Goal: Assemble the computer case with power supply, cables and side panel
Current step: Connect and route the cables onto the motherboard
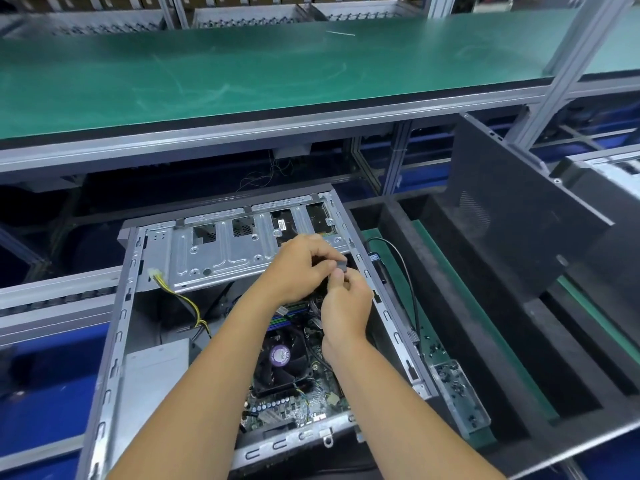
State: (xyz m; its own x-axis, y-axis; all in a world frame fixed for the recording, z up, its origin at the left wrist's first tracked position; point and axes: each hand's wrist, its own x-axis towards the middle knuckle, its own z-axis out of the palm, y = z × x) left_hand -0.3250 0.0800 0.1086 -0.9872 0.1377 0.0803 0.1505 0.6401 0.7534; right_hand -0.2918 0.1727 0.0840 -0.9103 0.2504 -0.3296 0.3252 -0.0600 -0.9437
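- Left hand [302,263]: reached in over the open computer case [114,344], fingers curled, pinching a small dark connector [341,265] from above.
- Right hand [346,301]: met the left just beside it, fingers curled, pinching the same connector from below; both forearms crossed the case opening.
- Computer case: lay on its side, open face up, on the near conveyor level, grey metal frame with slotted edges.
- Drive cage [221,251]: silver plate across the far end of the case, partly behind the hands.
- Yellow-and-black cable [188,304]: ran from a pale plug [151,273] at the left edge of the drive cage down toward the case interior.
- Power supply [156,372]: grey box in the near-left corner of the case.
- Motherboard [304,407]: on the case floor, with a black cooler fan [280,356] bearing a purple round label, between the two forearms.
- Side panel [512,216]: dark sheet, propped tilted to the right of the case, well apart from it.
- Clear tray [460,393]: just beside the case's right edge, holding small dark screws.
- Black cord [410,289]: looped along the green strip to the right of the case.
- Green counter [242,74]: raised shelf surface beyond the case.
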